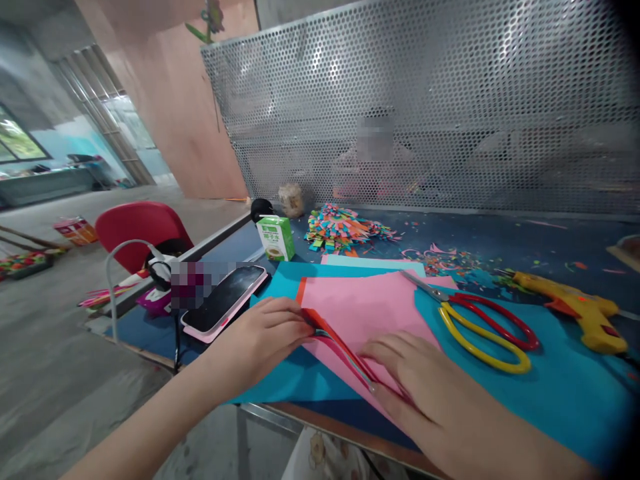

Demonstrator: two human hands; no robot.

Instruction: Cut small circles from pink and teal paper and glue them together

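Both hands are closed on a thin stack of coloured paper strips (345,347), with red or orange on top and pink and green edges showing. My left hand (273,327) pinches the far left end. The near right end lies between the fingers of my right hand (415,377). Under the strips lie a pink paper sheet (360,303) and larger blue sheets (555,393). Scissors (480,320) with one red and one yellow handle rest open on the paper, right of the strips. A phone (225,303) lies beyond my left wrist.
A yellow glue gun (580,303) lies at the right. Behind the sheets are a pile of fringed paper pieces (335,227), scattered scraps (450,260), a green and white carton (276,238) and a jar (291,200). A perforated metal panel (425,100) borders the table's back.
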